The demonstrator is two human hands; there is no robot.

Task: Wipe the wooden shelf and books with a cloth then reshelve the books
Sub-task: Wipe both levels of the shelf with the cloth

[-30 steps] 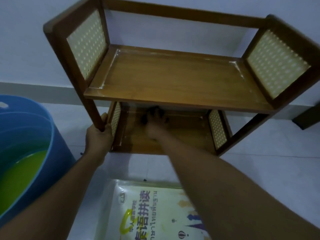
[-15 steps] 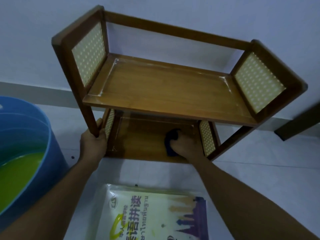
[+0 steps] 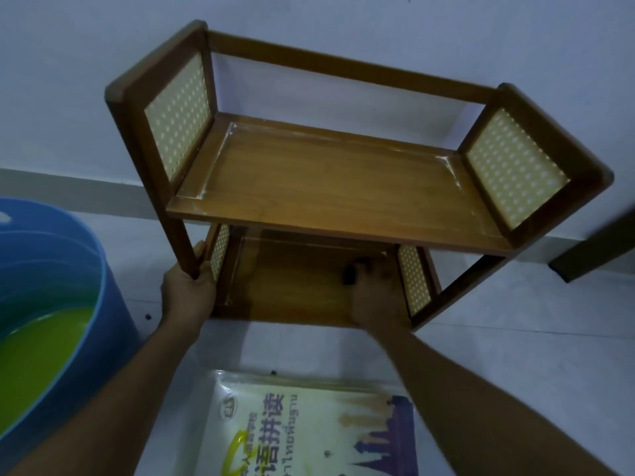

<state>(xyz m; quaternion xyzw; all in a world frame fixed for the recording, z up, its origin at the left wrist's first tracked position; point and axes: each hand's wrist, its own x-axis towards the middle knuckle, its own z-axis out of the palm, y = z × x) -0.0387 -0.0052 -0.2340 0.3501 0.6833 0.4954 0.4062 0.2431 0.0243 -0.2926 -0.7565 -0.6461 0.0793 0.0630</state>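
Note:
A small two-tier wooden shelf [image 3: 330,187] with pale perforated side panels stands on the floor against the wall; both boards are bare. My left hand [image 3: 187,293] grips the front left leg near its foot. My right hand [image 3: 376,293] reaches under the upper board and presses a dark cloth [image 3: 350,274] onto the right part of the lower board, next to the right side panel. Most of the cloth is hidden under my fingers. A book [image 3: 309,424] with a pale cover and printed characters lies flat on the floor in front of the shelf.
A blue plastic tub [image 3: 62,269] holding yellow-green liquid stands at the left, close to my left forearm. A dark wooden furniture leg [image 3: 591,249] shows at the right edge by the wall. The floor is pale tile.
My right hand has slid the cloth from the middle of the lower board to its right end. My left hand has kept its grip on the leg. The view has shifted slightly.

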